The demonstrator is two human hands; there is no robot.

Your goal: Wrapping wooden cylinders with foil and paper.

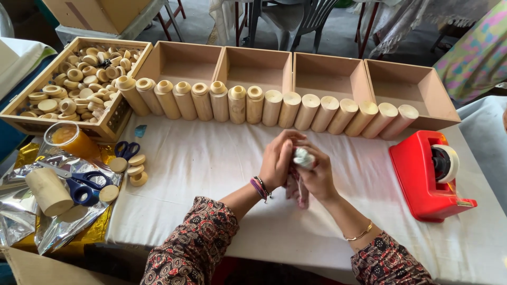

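My left hand (278,158) and my right hand (317,177) meet over the middle of the white tablecloth (211,179). Together they grip a small object wrapped in a patterned pink and white cloth (302,158), whose tail hangs down between my wrists. My left fingers press on its top; my right hand cups it from below. What lies inside the cloth is hidden. A row of several pale wooden cylinders (264,105) stands just beyond my hands.
Several open wooden boxes (327,74) line the back. A tray of wooden caps (74,79) sits far left. A red tape dispenser (430,177) stands right. Blue scissors (87,184), loose caps (134,169), foil sheets, a cup of glue (71,140) lie left.
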